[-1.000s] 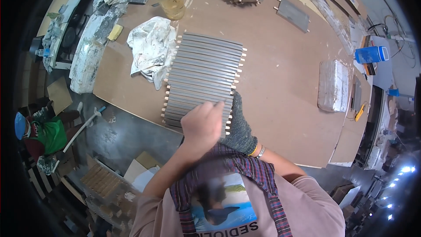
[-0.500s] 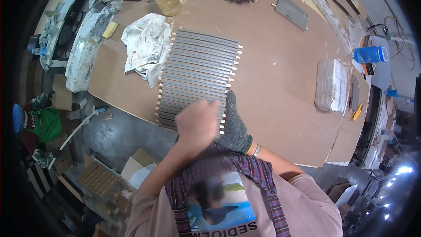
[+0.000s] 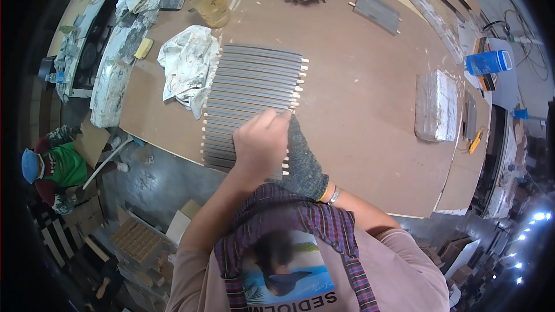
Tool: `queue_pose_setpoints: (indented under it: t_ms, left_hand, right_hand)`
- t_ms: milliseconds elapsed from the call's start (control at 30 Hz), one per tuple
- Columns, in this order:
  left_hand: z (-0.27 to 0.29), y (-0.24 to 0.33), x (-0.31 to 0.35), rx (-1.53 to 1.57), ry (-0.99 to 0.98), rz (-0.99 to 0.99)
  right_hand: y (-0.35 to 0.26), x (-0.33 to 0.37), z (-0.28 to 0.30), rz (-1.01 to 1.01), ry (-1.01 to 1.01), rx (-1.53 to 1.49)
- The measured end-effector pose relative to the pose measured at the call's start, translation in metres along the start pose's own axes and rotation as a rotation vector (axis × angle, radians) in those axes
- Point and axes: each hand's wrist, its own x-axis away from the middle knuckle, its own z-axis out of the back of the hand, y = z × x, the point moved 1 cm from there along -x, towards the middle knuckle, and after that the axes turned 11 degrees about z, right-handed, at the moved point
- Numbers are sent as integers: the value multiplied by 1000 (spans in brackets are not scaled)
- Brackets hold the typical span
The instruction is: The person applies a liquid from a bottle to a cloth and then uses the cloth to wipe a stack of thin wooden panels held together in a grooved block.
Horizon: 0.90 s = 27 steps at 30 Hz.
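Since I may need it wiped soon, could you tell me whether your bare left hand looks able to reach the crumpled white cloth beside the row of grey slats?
Probably yes: the bare left hand rests on the grey slats, and the crumpled white cloth lies just beyond, with nothing standing between them.

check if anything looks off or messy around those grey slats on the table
The grey slats lie in a neat, even row under the left hand and gloved right hand. Only the crumpled white cloth stands out, bunched against their left ends.

Broad brown worktable (image 3: 370, 110) over grey concrete floor (image 3: 156, 179) — cardboard boxes (image 3: 139, 237) below, bright lights (image 3: 535, 219) at right
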Motion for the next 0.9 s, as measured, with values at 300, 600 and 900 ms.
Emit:
queue_pose_setpoints:
  t_ms: [300,600,900]
  left_hand:
    - [13,-15,18,-61,38,80]
    - [18,6,57,-33,48,-52]
    - [23,7,62,34,-6,45]
  right_hand:
    - [-33,-3,6,23,69,91]
    - [-21,2,5,95,0,82]
    - [-26,-5,0,166,38,307]
